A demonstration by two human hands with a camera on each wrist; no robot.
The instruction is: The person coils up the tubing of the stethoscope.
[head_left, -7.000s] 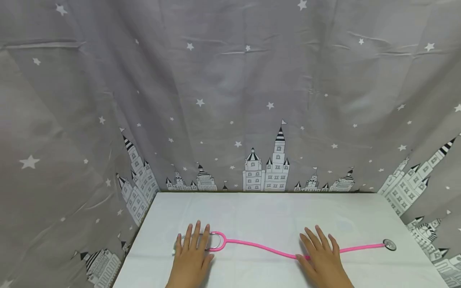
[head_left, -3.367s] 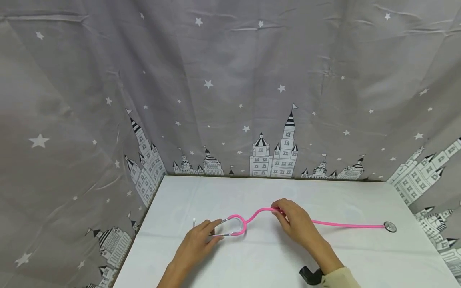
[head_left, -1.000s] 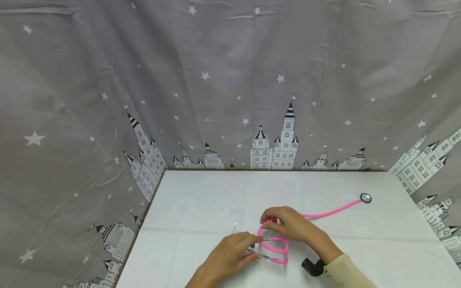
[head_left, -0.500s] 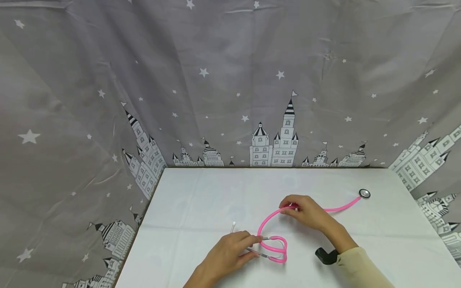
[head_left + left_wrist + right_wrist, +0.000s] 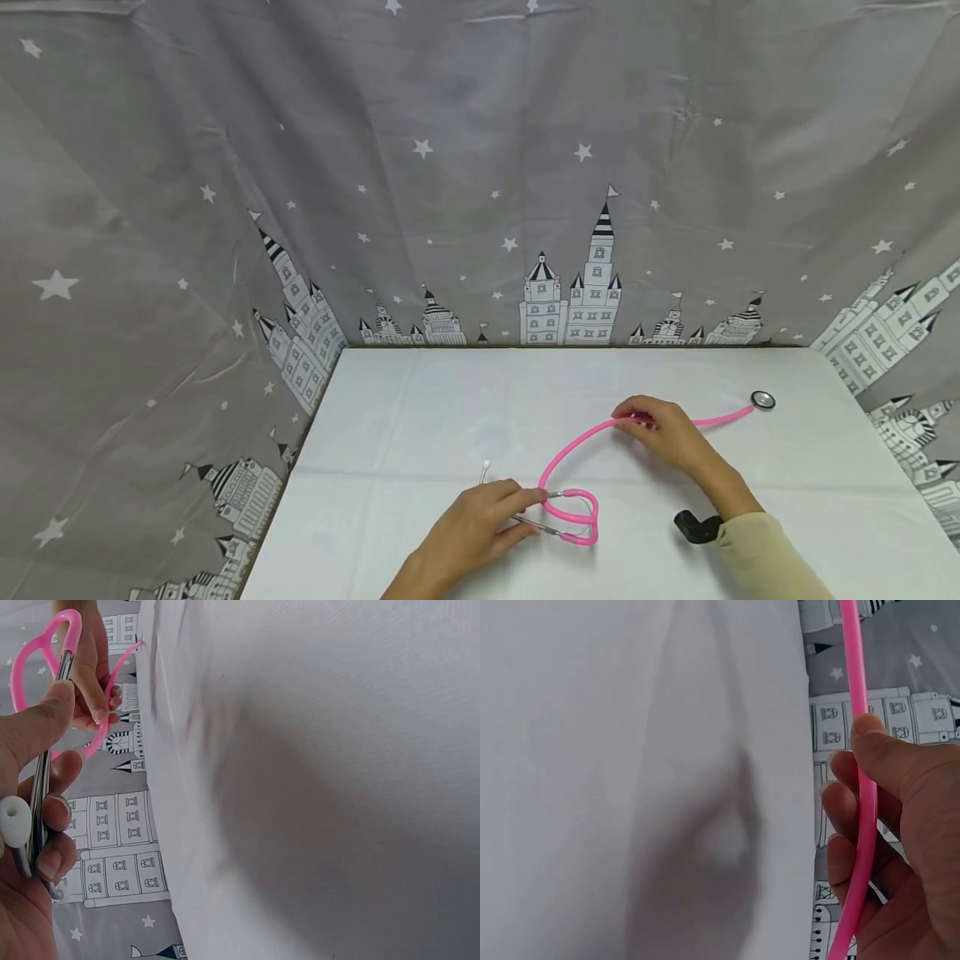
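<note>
A pink stethoscope (image 5: 573,446) is held in both hands over the white table. My left hand (image 5: 480,525) grips its metal ear tubes (image 5: 45,780) between thumb and fingers, and a white ear tip (image 5: 15,821) sticks out beside the palm. The pink tubing bends back from the Y-shaped fork (image 5: 596,521) to the left fingertips, then curves up and right. Farther along, my right hand (image 5: 667,433) pinches the tubing (image 5: 865,802) between thumb and fingers. Beyond it the round chest piece (image 5: 762,401) is at the far right of the table.
The white tabletop (image 5: 390,433) ends at a grey curtain (image 5: 450,208) printed with castles and stars, which surrounds the back and sides. A black strap-like piece (image 5: 697,527) sits at the right wrist, by the pale sleeve (image 5: 765,554).
Both hands first lay flat on the stretched-out stethoscope, then took hold of it. The tubing was folded back to the left hand. Lately the right hand has slid rightward along it; the left stays.
</note>
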